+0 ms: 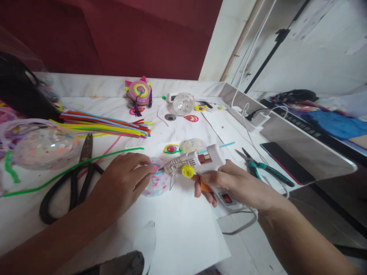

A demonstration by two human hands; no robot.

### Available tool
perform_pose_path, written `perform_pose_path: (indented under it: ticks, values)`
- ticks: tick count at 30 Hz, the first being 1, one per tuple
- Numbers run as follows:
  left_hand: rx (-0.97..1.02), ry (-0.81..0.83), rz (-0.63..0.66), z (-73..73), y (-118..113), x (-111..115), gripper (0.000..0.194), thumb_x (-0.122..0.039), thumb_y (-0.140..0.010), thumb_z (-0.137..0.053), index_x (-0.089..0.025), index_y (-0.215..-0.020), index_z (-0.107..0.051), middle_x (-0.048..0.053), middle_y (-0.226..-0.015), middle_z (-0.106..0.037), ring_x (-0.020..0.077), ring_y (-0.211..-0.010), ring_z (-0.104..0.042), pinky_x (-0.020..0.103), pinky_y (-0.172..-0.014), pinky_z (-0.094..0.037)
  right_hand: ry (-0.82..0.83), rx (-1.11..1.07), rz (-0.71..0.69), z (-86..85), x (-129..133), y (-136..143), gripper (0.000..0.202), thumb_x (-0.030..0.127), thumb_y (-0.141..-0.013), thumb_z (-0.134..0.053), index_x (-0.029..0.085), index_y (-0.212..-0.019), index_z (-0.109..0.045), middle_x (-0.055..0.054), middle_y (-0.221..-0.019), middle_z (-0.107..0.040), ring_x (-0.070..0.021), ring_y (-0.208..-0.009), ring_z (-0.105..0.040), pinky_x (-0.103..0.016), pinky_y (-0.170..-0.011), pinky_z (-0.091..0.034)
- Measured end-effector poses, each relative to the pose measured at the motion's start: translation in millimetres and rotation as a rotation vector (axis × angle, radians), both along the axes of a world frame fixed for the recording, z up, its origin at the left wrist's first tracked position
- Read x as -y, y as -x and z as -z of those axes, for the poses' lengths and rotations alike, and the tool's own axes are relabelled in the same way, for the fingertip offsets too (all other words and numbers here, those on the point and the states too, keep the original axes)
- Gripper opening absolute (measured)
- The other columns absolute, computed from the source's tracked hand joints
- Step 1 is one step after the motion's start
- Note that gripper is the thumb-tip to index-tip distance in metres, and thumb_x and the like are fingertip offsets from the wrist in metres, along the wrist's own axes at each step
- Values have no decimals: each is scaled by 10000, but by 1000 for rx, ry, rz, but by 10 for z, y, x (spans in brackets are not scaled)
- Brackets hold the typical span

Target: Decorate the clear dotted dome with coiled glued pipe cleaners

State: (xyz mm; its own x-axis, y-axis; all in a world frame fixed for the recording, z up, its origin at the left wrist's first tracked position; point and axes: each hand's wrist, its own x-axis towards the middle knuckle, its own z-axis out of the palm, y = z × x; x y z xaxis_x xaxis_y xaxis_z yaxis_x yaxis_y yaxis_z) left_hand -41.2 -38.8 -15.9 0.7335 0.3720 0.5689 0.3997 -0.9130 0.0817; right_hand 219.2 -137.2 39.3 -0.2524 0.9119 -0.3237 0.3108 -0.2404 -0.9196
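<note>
My right hand [220,181] grips a white hot glue gun [210,158], with a finger at its orange trigger [205,185]. A blue glue stick [228,145] sticks out behind it. In front of the gun's body shows a yellow coil [187,171]; whether my right fingers hold it I cannot tell. The nozzle points left, at a round clear piece [157,186] with pink and blue marks, on white paper [183,229]. My left hand [123,177] has its fingers bent and pressed together at that piece's upper left edge; its fingertips partly hide what they pinch.
Black-handled scissors [74,187], a green pipe cleaner [69,170] and bundled pipe cleaners [111,126] lie left. Pliers [263,168], a phone [292,162] and a power strip [243,118] with cables are right. Behind stand a decorated pink ornament [139,91] and a clear ball [183,104].
</note>
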Motion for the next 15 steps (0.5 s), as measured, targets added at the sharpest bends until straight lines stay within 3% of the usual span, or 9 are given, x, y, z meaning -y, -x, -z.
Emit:
perform_pose_path:
  ticks: [4, 15]
  values:
    - [-14, -4, 19, -36, -2, -10, 247, -178, -995, -467, -155, -938, -706, 66, -972, -700, 208, -890, -655, 345, -819, -486, 2, 27, 36, 18, -2, -19, 385, 438, -857, -513, 126, -770, -721, -9, -557, -588, -134, -545, -552, -257, -523, -371]
    - [-32, 108, 37, -67, -9, -42, 300, -225, -1004, -438, -191, -864, -701, 46, -948, -706, 193, -867, -668, 335, -787, -521, -5, -1, -4, 17, 20, -5, 350, 393, -871, -502, 146, -735, -710, -5, -582, -590, -124, -545, -551, -276, -579, -413]
